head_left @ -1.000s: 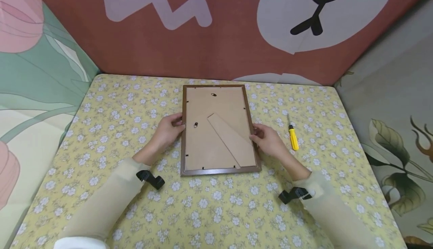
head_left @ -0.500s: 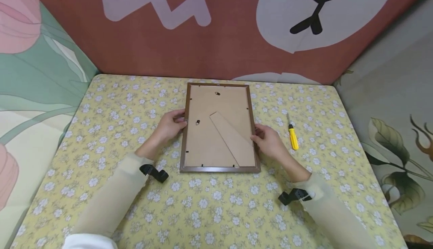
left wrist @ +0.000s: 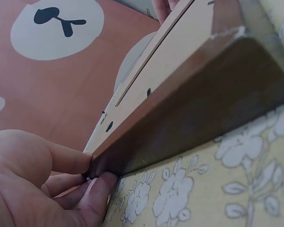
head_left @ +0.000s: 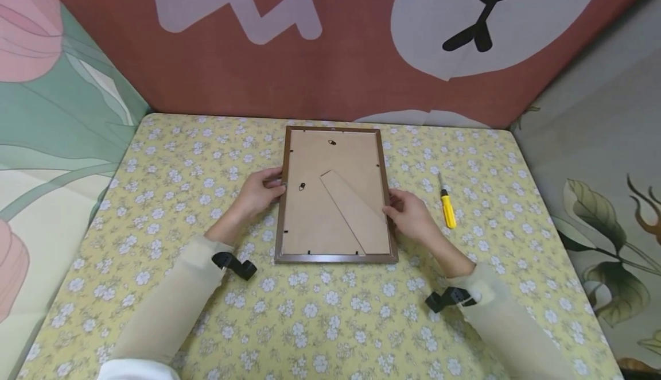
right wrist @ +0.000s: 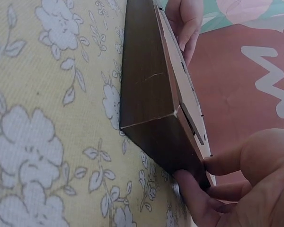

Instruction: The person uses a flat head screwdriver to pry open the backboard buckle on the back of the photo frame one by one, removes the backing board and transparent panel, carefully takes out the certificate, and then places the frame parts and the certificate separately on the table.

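Brown picture frame [head_left: 334,195] lies face-down mid-picture, left hand [head_left: 258,192] and right hand [head_left: 410,215] pinching its sides; unfastening the backing likely calls for the screwdriver [head_left: 446,208].

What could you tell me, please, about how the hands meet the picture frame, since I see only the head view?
Observer: In the left wrist view, the left hand pinches the frame's brown edge, thumb under it against the tablecloth, fingers above.
Operator: Thank you. And the right hand?
Observer: In the right wrist view, the right hand pinches the frame's other long edge near a corner, thumb low, fingertips on the backing side.
Operator: Is the frame lying flat?
Observer: The right wrist view shows its side wall meeting the cloth along the visible length, with no gap I can see.
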`<state>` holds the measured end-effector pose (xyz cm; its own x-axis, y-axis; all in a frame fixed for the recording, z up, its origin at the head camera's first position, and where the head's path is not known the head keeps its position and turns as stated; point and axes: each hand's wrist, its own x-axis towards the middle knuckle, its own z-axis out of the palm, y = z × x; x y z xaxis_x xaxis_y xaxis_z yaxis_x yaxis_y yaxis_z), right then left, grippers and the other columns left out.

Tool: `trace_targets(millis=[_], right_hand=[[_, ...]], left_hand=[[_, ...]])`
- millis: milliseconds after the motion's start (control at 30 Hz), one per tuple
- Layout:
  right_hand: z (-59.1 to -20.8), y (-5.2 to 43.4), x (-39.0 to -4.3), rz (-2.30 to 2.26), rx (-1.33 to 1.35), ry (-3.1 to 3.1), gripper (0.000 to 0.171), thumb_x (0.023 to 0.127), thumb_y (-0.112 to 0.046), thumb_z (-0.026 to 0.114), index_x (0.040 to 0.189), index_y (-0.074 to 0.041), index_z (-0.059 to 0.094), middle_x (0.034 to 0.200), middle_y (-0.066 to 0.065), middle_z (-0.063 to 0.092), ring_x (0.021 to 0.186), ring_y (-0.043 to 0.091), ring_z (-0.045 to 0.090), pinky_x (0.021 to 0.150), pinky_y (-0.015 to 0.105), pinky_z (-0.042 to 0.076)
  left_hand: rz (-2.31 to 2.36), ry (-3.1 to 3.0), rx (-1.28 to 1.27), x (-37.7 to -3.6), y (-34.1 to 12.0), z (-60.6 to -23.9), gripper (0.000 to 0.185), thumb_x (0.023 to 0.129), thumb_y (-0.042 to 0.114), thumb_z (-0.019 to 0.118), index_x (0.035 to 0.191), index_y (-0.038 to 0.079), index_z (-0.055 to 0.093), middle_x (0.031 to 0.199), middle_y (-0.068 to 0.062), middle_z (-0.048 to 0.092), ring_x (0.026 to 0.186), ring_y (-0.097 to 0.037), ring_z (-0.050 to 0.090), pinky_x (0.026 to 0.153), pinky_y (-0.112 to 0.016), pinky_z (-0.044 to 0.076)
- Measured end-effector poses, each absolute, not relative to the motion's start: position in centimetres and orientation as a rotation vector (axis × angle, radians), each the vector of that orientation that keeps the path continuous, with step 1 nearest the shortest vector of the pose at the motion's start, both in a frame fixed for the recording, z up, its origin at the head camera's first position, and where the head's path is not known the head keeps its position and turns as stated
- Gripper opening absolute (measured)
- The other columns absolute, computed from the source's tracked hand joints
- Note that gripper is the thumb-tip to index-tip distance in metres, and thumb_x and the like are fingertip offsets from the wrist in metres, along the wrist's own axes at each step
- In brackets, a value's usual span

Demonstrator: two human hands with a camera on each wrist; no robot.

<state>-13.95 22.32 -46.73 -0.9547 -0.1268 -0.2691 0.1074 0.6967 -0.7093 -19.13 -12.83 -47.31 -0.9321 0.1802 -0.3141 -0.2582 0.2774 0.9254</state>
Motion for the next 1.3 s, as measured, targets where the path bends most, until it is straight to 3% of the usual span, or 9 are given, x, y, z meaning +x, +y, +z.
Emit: trace_targets(millis=[200, 333, 500, 633, 833, 1067, 1300], right_hand=[[-45.6, 24.5, -14.1, -1.129, -0.044, 2.64, 0.056, 0.105, -0.022, 0.059, 0.151, 0.005, 0.041, 0.128, 0.023, 0.058, 0.099, 0.033, 0.065, 0.065, 0.034, 0.06], [-44.4, 27.1, -14.3, -1.081, -0.037, 2.766, 0.051, 0.105, -0.023, 0.059, 0.147, 0.003, 0.048, 0.128, 0.025, 0.057, 0.111, 0.039, 0.059, 0.075, 0.045, 0.06], [-43.9, 30.3, -14.1, -0.955, 0.055, 2.895, 0.049, 0.105, -0.027, 0.059, 0.143, 0.002, 0.053, 0.126, 0.027, 0.058, 0.111, 0.042, 0.058, 0.079, 0.054, 0.055], [-44.3, 32.2, -13.7, -0.837, 0.164, 2.891, 0.055, 0.104, -0.034, 0.059, 0.142, 0.005, 0.051, 0.124, 0.029, 0.058, 0.107, 0.044, 0.059, 0.075, 0.053, 0.056], [-45.6, 33.4, -13.3, -0.765, 0.266, 2.781, 0.067, 0.1, -0.045, 0.063, 0.136, 0.008, 0.046, 0.12, 0.031, 0.059, 0.093, 0.039, 0.064, 0.063, 0.042, 0.057], [-46.7, 33.4, -13.0, -0.767, 0.321, 2.801, 0.048, 0.099, -0.028, 0.066, 0.129, 0.006, 0.05, 0.112, 0.028, 0.059, 0.081, 0.033, 0.064, 0.055, 0.035, 0.054], [-46.2, 33.4, -13.5, -0.872, 0.329, 2.763, 0.049, 0.102, -0.023, 0.056, 0.14, 0.009, 0.05, 0.122, 0.031, 0.057, 0.09, 0.034, 0.062, 0.058, 0.032, 0.055]], left_hand=[[1.703, 2.188, -0.066, -19.3, -13.0, -47.6, 0.056, 0.101, -0.003, 0.058, 0.154, 0.003, 0.041, 0.141, -0.022, 0.053, 0.124, -0.032, 0.056, 0.095, -0.033, 0.058], [1.692, 2.201, -0.042, -19.3, -13.3, -47.7, 0.056, 0.101, -0.001, 0.059, 0.154, 0.004, 0.041, 0.142, -0.021, 0.053, 0.123, -0.033, 0.057, 0.095, -0.034, 0.059], [1.679, 2.217, -0.043, -19.3, -13.5, -47.8, 0.057, 0.1, 0.001, 0.06, 0.154, 0.006, 0.043, 0.139, -0.018, 0.056, 0.121, -0.031, 0.058, 0.094, -0.034, 0.059], [1.693, 2.208, -0.044, -19.3, -13.5, -47.8, 0.057, 0.1, 0.001, 0.061, 0.154, 0.006, 0.043, 0.136, -0.02, 0.058, 0.122, -0.032, 0.058, 0.094, -0.033, 0.059], [1.701, 2.196, -0.047, -19.2, -13.6, -47.9, 0.057, 0.1, 0.001, 0.061, 0.154, 0.005, 0.043, 0.136, -0.021, 0.057, 0.123, -0.032, 0.057, 0.096, -0.034, 0.058], [1.702, 2.18, -0.05, -19.3, -13.5, -47.9, 0.058, 0.1, 0.0, 0.061, 0.154, 0.006, 0.042, 0.135, -0.022, 0.056, 0.122, -0.032, 0.056, 0.096, -0.033, 0.058], [1.69, 2.195, -0.05, -19.4, -13.6, -48.1, 0.057, 0.099, 0.0, 0.062, 0.153, 0.007, 0.043, 0.139, -0.019, 0.055, 0.121, -0.03, 0.057, 0.094, -0.032, 0.059]])
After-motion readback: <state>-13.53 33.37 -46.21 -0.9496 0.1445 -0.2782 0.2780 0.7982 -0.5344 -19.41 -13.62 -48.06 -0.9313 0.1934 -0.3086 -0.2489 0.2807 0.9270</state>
